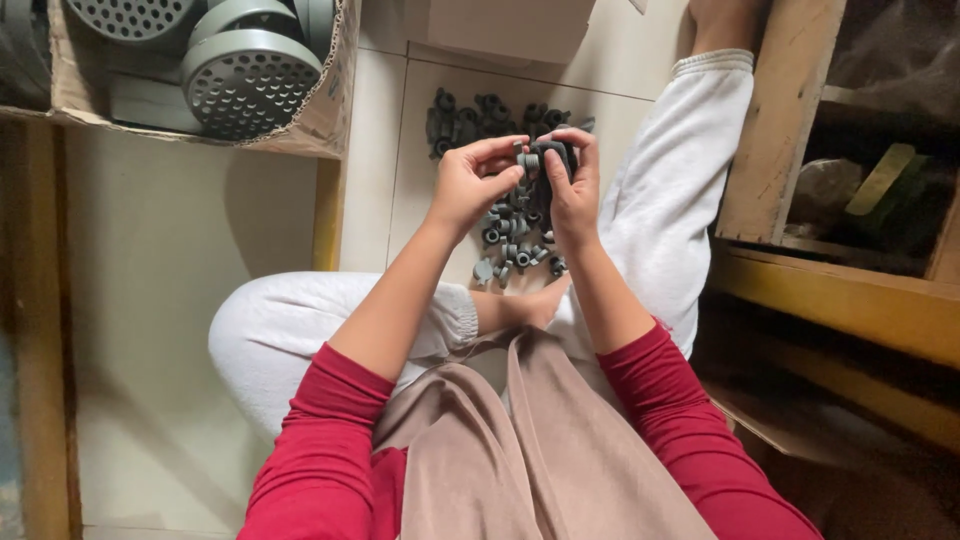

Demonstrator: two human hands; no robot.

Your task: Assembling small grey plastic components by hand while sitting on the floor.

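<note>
Grey plastic is most of what shows from the head camera: a heap of small grey parts [515, 235] lies on the pale tiled floor [180, 260] between the person's bent legs in white trousers [665, 200]. A second cluster of darker parts [480, 118] sits just beyond the heap, farther from the body.

Both hands are raised just above the heap, close together. The left hand [470, 185] pinches one small grey piece [524, 158] between thumb and forefinger, fingers narrowly closed on it. The right hand [575, 185] is curled round a dark round part [553, 160], thumb and fingers wrapped over its edge. The small piece and the dark part meet between the two hands; how they join is too small to tell.

Red sleeves [330, 440] cover the upper arms, pushed up past the elbows, and a tan cloth [520, 450] lies over the lap.

At the upper left a cardboard box [325, 105] holds large round grey discs with many holes [245, 80], stacked against each other. A wooden frame [780, 120] stands at the right, with shelves behind it holding dim bagged goods [880, 185]. Another pale carton [505, 28] rests on the floor at the top edge, beyond the darker cluster.
</note>
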